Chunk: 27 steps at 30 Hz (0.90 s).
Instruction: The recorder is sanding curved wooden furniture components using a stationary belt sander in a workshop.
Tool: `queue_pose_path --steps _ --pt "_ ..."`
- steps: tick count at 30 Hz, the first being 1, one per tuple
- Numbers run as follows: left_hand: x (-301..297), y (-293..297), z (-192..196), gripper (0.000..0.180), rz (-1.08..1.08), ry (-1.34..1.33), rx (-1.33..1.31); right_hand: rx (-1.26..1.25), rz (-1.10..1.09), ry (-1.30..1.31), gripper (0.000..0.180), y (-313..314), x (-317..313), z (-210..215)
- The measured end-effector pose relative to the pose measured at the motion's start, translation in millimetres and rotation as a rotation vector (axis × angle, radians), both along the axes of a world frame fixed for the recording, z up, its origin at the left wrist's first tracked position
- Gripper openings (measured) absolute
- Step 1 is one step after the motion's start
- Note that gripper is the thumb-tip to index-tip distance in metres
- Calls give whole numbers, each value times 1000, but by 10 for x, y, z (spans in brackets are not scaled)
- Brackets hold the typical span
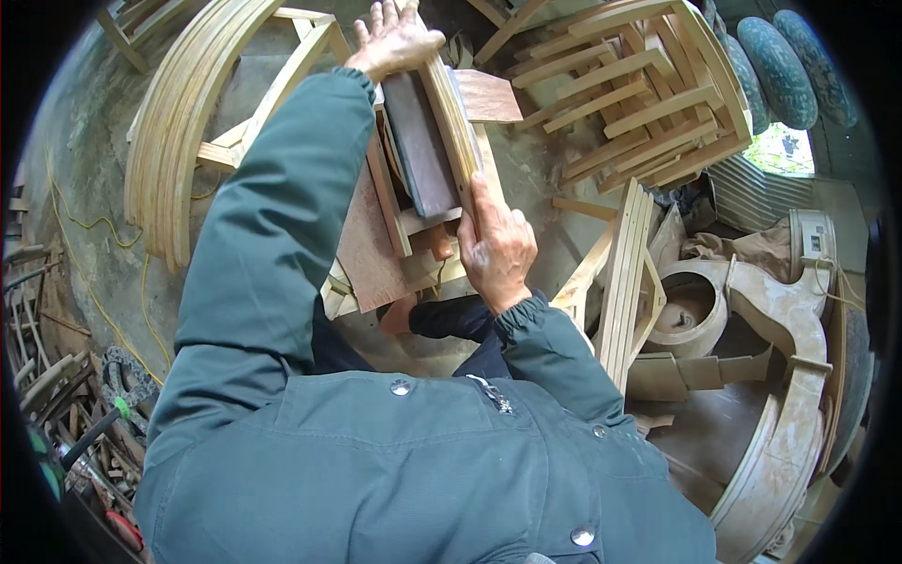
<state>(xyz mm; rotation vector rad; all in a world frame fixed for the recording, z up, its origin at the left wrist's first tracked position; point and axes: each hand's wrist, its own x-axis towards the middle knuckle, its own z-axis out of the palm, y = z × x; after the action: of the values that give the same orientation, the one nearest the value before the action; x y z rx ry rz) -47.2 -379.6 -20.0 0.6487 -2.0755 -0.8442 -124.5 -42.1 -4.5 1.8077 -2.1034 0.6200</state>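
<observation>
A long pale wooden bar stands on edge along a dark, flat belt surface that looks like a sander's. Its far end lies under my left hand, whose fingers are spread and stretched out. Around the near end curls my right hand, with the index finger lying along the wood. The belt sits in a wooden stand with reddish plywood panels at its side. Part of an orange-brown cylinder shows under its near end.
Stacked curved wooden frames stand at far left, slatted frames at far right. Narrow frames lean close to my right arm. Beyond them is a large pale machine. A yellow cord and wood scraps lie left.
</observation>
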Motion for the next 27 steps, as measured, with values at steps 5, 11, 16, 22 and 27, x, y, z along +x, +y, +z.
queue_pose_path --steps 5,11,16,22,27 --pt "-269 569 131 96 339 -614 -81 -41 -18 -106 69 711 49 -275" --pt "-111 1634 280 94 267 -715 -146 3 -57 -177 83 1669 351 -583" --pt "59 2596 130 101 233 -674 -182 120 -67 -209 88 2590 562 -793" --pt "154 3181 7 104 257 -644 -149 184 -62 -194 96 3123 603 -964" --pt "58 2836 -13 103 269 -595 -177 182 -51 -196 92 2807 555 -1061"
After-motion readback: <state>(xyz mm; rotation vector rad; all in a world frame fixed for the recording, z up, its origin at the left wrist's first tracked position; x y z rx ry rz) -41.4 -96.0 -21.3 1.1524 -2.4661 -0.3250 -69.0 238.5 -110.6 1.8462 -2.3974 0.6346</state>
